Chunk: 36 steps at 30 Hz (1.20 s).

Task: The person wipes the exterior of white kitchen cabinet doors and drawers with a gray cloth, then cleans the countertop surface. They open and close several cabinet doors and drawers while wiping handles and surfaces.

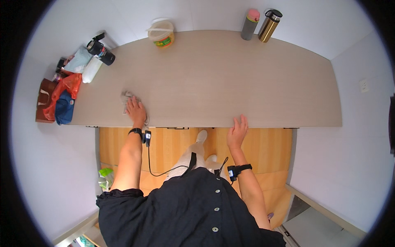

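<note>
A crumpled greyish cloth [126, 96] lies on the left part of the beige tabletop [213, 77]. My left hand [135, 110] presses it down with a nearly flat palm, and bits of cloth show past the fingertips and beside the wrist. At the front edge, right of the middle, is my right hand [237, 131]. Its fingertips touch or hover just over the tabletop; which one I cannot tell. Nothing shows in that hand, and its fingers are slightly spread.
Along the left end stand a black bottle [101, 52] with its lid up, a red plastic bag [66, 88], a blue cloth item [64, 108] and a brown bag [45, 98]. Against the back wall are a plastic bucket [161, 34], a grey bottle [249, 26] and a gold flask [269, 27].
</note>
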Each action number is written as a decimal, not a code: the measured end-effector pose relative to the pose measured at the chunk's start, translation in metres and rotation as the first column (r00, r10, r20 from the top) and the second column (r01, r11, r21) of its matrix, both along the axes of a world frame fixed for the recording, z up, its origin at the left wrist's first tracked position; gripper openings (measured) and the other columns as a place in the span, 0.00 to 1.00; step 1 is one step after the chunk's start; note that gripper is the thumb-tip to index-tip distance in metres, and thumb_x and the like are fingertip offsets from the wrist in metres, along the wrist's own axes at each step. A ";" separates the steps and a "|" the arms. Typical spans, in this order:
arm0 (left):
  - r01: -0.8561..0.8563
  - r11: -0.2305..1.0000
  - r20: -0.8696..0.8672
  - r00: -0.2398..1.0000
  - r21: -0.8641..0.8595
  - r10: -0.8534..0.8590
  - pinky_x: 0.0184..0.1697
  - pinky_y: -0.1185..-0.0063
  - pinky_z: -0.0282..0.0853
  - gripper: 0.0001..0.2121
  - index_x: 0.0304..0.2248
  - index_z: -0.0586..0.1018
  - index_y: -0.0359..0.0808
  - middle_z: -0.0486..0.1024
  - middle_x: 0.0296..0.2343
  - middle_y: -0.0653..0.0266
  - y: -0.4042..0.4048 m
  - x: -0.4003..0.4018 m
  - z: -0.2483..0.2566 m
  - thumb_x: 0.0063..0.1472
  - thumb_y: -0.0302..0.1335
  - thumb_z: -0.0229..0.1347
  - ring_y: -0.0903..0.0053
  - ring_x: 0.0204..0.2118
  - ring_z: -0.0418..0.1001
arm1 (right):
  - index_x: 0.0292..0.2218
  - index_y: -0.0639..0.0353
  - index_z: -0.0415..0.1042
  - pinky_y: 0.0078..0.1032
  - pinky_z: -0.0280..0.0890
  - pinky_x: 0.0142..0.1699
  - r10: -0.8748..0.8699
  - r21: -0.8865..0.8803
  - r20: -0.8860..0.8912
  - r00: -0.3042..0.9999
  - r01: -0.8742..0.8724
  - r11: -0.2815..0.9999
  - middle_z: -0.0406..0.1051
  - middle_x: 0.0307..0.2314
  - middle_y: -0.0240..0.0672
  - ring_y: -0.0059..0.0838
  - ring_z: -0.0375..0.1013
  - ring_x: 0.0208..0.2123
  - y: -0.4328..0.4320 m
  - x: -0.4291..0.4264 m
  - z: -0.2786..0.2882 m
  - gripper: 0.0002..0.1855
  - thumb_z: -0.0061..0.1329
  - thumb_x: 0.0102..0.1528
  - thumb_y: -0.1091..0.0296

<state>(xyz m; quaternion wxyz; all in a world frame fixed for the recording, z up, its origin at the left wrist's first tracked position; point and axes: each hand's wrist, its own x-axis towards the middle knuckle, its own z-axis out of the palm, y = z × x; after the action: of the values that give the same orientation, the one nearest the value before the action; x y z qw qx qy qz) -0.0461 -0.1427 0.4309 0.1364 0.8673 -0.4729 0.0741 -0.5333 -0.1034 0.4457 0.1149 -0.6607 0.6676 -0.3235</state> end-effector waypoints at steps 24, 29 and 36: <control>0.863 0.485 -0.140 0.467 -0.142 -0.873 0.67 0.60 0.43 0.25 0.61 0.61 0.39 0.54 0.63 0.55 -0.160 -0.390 0.024 0.66 0.35 0.44 0.58 0.66 0.48 | 0.56 0.62 0.62 0.46 0.48 0.62 -0.335 -0.078 -0.260 0.906 0.326 0.942 0.57 0.58 0.50 0.50 0.54 0.60 -0.084 -0.048 -0.012 0.27 0.43 0.55 0.71; 0.754 0.653 -0.084 0.648 -0.069 -0.757 0.67 0.59 0.42 0.25 0.62 0.60 0.39 0.53 0.63 0.54 -0.222 -0.370 0.009 0.67 0.33 0.42 0.57 0.66 0.48 | 0.56 0.61 0.62 0.46 0.48 0.62 -0.315 -0.019 -0.270 0.910 0.322 0.947 0.57 0.57 0.49 0.49 0.54 0.60 -0.076 -0.045 -0.001 0.27 0.43 0.55 0.71; 0.309 0.925 -0.022 0.947 -0.223 -0.321 0.62 0.53 0.51 0.19 0.53 0.69 0.35 0.63 0.57 0.51 -0.261 -0.175 -0.005 0.63 0.30 0.43 0.53 0.61 0.57 | 0.57 0.61 0.61 0.46 0.47 0.62 -0.327 0.028 -0.255 0.910 0.345 0.938 0.55 0.58 0.48 0.49 0.53 0.61 -0.074 -0.044 0.003 0.27 0.43 0.56 0.70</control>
<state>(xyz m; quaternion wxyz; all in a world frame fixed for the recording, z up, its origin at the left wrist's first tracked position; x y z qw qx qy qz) -0.2214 -0.4035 0.4258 0.2537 0.7618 -0.5910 0.0771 -0.5774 -0.1778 0.4484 -0.0022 -0.5663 0.7916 -0.2294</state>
